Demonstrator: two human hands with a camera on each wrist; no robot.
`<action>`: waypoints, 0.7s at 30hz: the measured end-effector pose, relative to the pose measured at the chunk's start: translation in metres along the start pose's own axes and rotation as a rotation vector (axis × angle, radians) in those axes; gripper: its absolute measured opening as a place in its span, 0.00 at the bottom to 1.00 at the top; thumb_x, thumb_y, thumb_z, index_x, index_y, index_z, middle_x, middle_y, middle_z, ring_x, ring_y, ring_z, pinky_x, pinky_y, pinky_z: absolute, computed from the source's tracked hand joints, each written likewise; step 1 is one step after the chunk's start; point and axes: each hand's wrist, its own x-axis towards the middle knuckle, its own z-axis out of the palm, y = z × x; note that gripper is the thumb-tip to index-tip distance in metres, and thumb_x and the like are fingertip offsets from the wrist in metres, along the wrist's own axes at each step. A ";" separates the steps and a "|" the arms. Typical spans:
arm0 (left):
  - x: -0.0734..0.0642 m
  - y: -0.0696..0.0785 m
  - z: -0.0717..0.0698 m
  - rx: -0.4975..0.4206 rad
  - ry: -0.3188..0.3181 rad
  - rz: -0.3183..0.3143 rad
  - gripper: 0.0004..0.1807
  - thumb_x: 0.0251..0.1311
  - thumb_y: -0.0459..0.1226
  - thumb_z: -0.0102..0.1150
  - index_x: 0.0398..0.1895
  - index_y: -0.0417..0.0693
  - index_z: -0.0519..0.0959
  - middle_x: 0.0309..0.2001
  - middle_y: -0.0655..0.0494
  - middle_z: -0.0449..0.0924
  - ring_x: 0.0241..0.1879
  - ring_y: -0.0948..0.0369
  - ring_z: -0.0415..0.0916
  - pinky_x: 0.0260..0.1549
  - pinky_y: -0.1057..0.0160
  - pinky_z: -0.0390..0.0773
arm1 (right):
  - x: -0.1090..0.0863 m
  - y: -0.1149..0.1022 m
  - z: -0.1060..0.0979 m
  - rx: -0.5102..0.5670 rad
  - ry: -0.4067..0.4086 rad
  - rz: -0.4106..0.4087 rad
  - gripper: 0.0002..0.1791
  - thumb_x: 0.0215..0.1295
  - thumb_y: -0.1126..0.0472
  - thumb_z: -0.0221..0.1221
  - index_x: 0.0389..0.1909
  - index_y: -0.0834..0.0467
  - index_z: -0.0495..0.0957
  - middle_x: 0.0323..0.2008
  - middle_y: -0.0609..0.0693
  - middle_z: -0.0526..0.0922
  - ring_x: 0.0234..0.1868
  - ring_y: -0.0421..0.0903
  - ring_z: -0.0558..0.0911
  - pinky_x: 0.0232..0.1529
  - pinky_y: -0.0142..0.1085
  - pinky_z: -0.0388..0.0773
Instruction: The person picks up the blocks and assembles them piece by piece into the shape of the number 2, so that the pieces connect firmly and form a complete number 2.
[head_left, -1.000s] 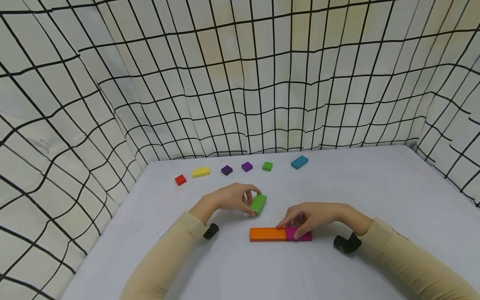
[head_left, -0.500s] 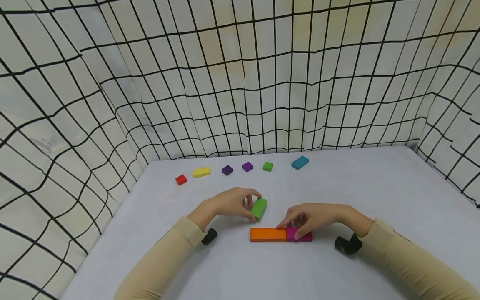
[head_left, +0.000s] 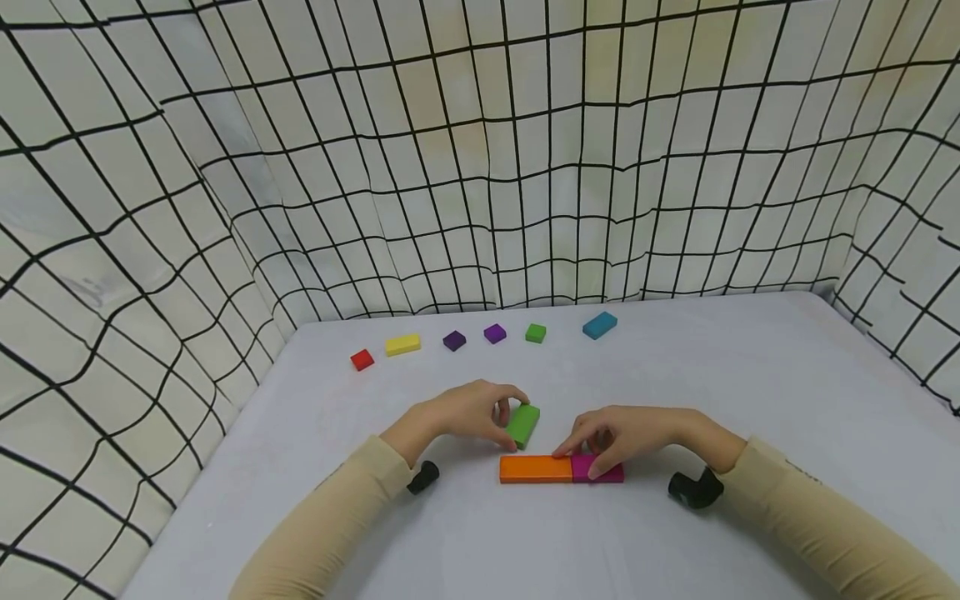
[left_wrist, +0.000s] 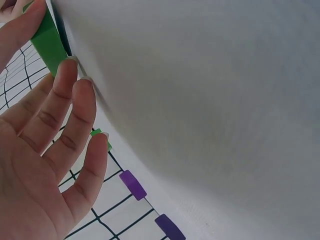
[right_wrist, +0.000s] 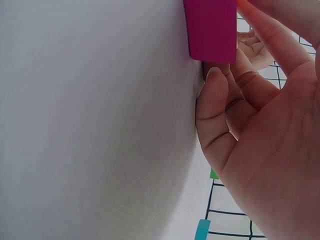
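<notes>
Between thumb and index finger, my left hand point(head_left: 467, 412) pinches a green block point(head_left: 523, 426) by its ends. In the left wrist view that green block point(left_wrist: 47, 42) is held close over the white surface, its other fingers apart from it. An orange block point(head_left: 536, 469) and a shorter magenta block point(head_left: 609, 473) lie end to end on the table, nearer than the green one. My right hand point(head_left: 637, 429) holds the magenta block, its thumb on the near side and the index fingertip near the seam with the orange. In the right wrist view, the magenta block point(right_wrist: 212, 32) hides most of the orange.
Along the back of the white table point(head_left: 750, 367) lie a red block point(head_left: 362, 360), a yellow block point(head_left: 402, 345), a dark purple block point(head_left: 454, 341), a purple block point(head_left: 495, 333), a small green block point(head_left: 536, 333) and a blue block point(head_left: 600, 325). Black-gridded white cloth point(head_left: 525, 192) surrounds the table.
My left hand has brought the green block toward me and slightly right, closer to the orange block. The right hand, the orange and magenta blocks and the back row stay in place.
</notes>
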 end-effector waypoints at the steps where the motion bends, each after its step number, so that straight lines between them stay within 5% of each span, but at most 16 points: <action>1: 0.000 0.001 0.000 0.002 0.001 0.002 0.35 0.53 0.45 0.79 0.65 0.52 0.77 0.34 0.64 0.79 0.35 0.63 0.75 0.37 0.64 0.77 | 0.000 0.000 0.000 -0.002 0.001 0.001 0.22 0.68 0.61 0.67 0.62 0.53 0.82 0.44 0.41 0.79 0.40 0.41 0.76 0.43 0.32 0.76; 12: 0.000 0.002 -0.002 -0.011 -0.043 -0.013 0.34 0.54 0.44 0.79 0.64 0.53 0.76 0.36 0.62 0.79 0.37 0.61 0.75 0.40 0.63 0.77 | 0.000 0.000 0.001 -0.005 0.008 0.005 0.22 0.68 0.62 0.66 0.62 0.53 0.82 0.43 0.41 0.79 0.40 0.41 0.76 0.42 0.32 0.75; 21: 0.003 -0.006 -0.008 -0.116 -0.082 -0.025 0.30 0.62 0.45 0.72 0.67 0.52 0.76 0.36 0.62 0.80 0.39 0.61 0.75 0.42 0.62 0.76 | 0.000 -0.003 0.001 -0.006 0.012 0.018 0.22 0.67 0.62 0.67 0.62 0.53 0.83 0.42 0.41 0.79 0.40 0.41 0.76 0.42 0.32 0.76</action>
